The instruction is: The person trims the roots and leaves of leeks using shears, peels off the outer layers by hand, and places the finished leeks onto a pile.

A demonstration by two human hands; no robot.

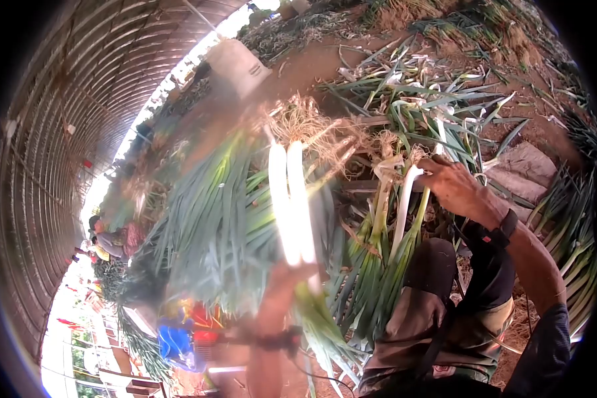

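Observation:
Blurred by motion, my left hand is wrapped around the lower white stems of a few leeks. Their root ends point up and away from me, and green leaves trail below the hand. My right hand is closed, with its fingertips at the root end of another leek, which lies with its leaves toward my knee. The fingertips are partly hidden behind the hand. Left of the held stems spreads a big pile of leeks, with a tangle of dry roots at its far end.
Loose leaves and trimmings litter the soil ahead. A white bucket-like container stands beyond the pile. More leeks lie at the right. A blue plastic bag is at lower left. People are farther left under the arched roof.

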